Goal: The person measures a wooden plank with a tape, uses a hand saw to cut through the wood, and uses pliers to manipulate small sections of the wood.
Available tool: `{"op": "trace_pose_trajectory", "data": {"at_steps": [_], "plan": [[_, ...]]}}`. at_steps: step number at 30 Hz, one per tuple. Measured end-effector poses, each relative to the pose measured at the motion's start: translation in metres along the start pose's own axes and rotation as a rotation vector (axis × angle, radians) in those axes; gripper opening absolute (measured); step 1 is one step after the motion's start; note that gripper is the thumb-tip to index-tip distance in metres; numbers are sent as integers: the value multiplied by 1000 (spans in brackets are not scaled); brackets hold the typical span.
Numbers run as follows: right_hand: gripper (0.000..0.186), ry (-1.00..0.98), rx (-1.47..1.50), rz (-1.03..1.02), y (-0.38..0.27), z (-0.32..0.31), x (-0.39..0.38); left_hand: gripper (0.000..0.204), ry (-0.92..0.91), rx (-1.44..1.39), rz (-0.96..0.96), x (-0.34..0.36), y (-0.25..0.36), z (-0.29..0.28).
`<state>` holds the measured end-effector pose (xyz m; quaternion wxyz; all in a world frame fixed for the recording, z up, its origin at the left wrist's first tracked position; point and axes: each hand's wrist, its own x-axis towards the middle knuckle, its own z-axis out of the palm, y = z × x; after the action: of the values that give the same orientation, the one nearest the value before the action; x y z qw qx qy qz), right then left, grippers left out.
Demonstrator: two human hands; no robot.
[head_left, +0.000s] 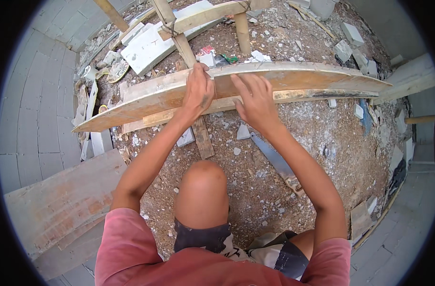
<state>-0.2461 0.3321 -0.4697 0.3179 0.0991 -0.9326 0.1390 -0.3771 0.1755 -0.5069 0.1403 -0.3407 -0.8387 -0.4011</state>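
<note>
A long, narrow plywood board (312,79) stands on edge across the view, with nails poking along its upper edge. My left hand (198,90) is closed on that upper edge near the middle, beside an upright timber (179,45); whether it holds anything small too is hidden. Just to its right, my right hand (255,102) has fingers spread, tips at the board's face. A timber beam (331,93) runs along the board's lower side, and a short plank (203,140) lies beneath it toward me. A handsaw (274,157) lies on the ground below my right hand.
Rubble covers the dirt ground (312,143), with white blocks (351,34) and a white slab (146,50). Loose weathered panels (60,200) rest at lower left. Grey block walls (46,95) rise left and right. A wooden crosspiece (212,19) is tied to the upright behind the board.
</note>
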Motion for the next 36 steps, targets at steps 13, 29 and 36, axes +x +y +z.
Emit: {"op": "trace_pose_trajectory", "data": {"at_steps": [13, 29, 36], "plan": [[6, -334, -25, -16, 41, 78, 51, 49, -21, 616, 164, 23, -48, -36], [9, -290, 90, 152, 29, 81, 48, 34, -103, 518, 62, 87, -109, -11], [10, -287, 103, 146, 29, 77, 51, 63, -367, 553, -252, 105, -103, -10]]}}
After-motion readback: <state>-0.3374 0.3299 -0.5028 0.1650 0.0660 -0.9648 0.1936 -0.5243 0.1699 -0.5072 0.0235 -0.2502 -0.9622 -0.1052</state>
